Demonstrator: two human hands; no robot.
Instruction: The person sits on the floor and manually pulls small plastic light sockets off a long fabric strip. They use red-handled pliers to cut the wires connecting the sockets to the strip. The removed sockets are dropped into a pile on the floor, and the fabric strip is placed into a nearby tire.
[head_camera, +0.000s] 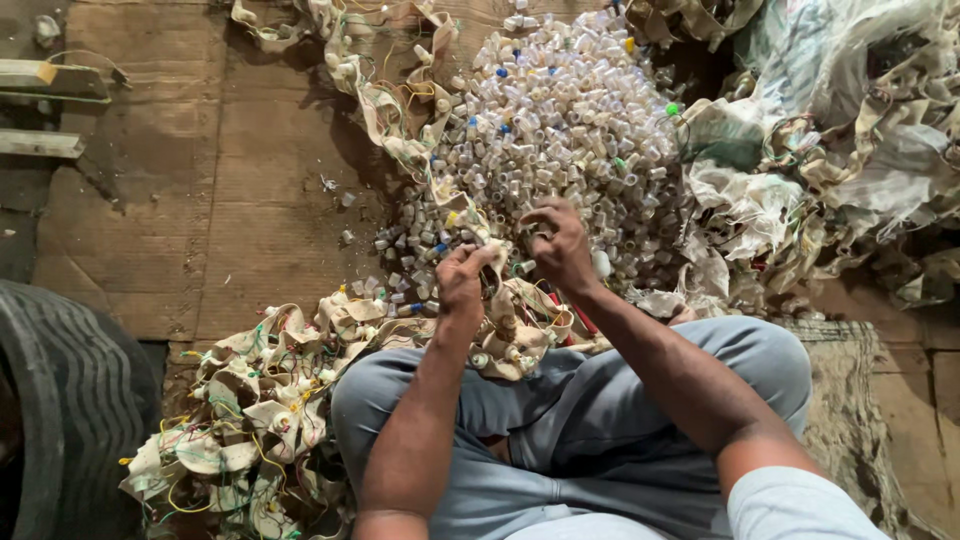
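Strip (497, 262) of cream tape sits pinched in my closed left hand (462, 285); my right hand (560, 245), fingers curled, plucks just beside it.

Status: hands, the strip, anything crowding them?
Left hand pinches cream strip. Right hand fingers curled at its top end. Cap pile right behind, tangled strips alongside.

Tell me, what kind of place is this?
Probably a scrap-sorting workshop floor. A big heap of small white plastic caps, piles of crumpled cream bags with thin coloured wires, and flattened brown cardboard sheets surround the seated person.
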